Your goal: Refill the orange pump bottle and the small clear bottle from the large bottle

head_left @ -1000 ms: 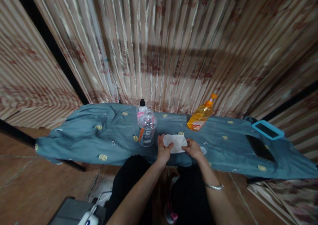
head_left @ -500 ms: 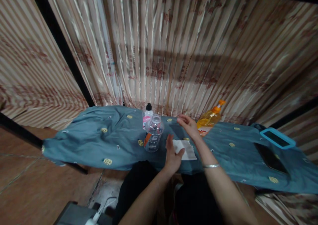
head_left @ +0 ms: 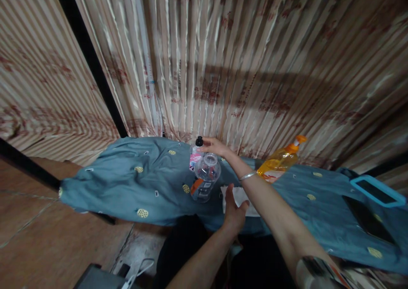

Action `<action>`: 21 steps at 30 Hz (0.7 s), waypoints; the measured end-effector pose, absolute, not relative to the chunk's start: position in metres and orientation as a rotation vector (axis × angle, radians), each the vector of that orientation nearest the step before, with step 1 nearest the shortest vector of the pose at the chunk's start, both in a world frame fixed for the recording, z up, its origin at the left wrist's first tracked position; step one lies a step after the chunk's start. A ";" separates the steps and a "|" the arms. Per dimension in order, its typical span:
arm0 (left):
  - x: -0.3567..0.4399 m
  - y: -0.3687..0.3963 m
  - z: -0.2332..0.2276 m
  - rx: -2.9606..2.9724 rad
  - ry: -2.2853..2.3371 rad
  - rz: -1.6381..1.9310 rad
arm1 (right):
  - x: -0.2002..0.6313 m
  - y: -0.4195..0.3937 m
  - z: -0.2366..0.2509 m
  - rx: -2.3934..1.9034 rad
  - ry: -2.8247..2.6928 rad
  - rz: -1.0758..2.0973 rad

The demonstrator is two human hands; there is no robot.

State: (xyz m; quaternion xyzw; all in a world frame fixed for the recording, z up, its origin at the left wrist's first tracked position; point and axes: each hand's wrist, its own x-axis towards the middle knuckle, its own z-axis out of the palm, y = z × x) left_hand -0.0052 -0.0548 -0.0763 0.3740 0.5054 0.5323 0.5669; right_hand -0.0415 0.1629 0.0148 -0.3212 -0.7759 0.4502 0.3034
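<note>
1. Striped curtain (head_left: pixel 204 38): fills the upper frame.
2. Blue-green cloth (head_left: pixel 114 187): stretches across the lower half.
3. Orange pump bottle (head_left: pixel 278 165): right of centre.
4. Clear bottle (head_left: pixel 208 178): upright, just below centre.
5. White sheet (head_left: pixel 239 194): on the cloth, lower centre.
6. Left hand (head_left: pixel 236 214): thumb and fingers spread, nothing held, over the white sheet.
7. Right hand (head_left: pixel 216 146): fingers partly curled at the small bottle's (head_left: pixel 195 158) top; cannot tell whether gripping.
8. Small bottle: black-capped, near centre, behind the clear bottle.

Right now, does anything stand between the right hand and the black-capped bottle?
Nothing visible: the right hand is at the black-capped bottle, fingers beside its cap. The clear bottle stands nearer the wearer, not between them.
</note>
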 end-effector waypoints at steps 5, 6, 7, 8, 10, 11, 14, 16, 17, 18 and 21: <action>-0.004 -0.054 -0.074 0.870 1.198 1.240 | -0.040 0.156 0.011 -0.910 -1.947 1.202; -0.003 -0.054 -0.073 0.877 1.206 1.247 | -0.033 0.154 0.011 -0.935 -1.896 1.176; -0.003 -0.054 -0.073 0.890 1.212 1.254 | -0.023 0.151 0.012 -0.960 -1.839 1.140; -0.003 -0.054 -0.073 0.909 1.218 1.260 | -0.009 0.147 0.014 -0.983 -1.778 1.096; -0.004 -0.055 -0.072 0.963 1.225 1.261 | 0.024 0.135 0.019 -1.020 -1.635 0.988; -0.005 -0.056 -0.071 0.992 1.227 1.259 | 0.042 0.127 0.022 -1.032 -1.560 0.929; -0.007 -0.059 -0.068 1.148 1.211 1.312 | 0.093 0.097 0.028 -1.052 -1.337 0.753; -0.010 -0.059 -0.066 1.263 1.197 1.394 | 0.116 0.074 0.026 -1.050 -1.235 0.660; -0.011 -0.058 -0.065 1.324 1.190 1.423 | 0.122 0.063 0.023 -1.051 -1.203 0.624; -0.012 -0.057 -0.064 1.370 1.189 1.443 | 0.126 0.053 0.018 -1.053 -1.187 0.601; -0.015 -0.051 -0.065 1.373 1.259 1.447 | 0.124 0.028 0.001 -1.053 -1.220 0.589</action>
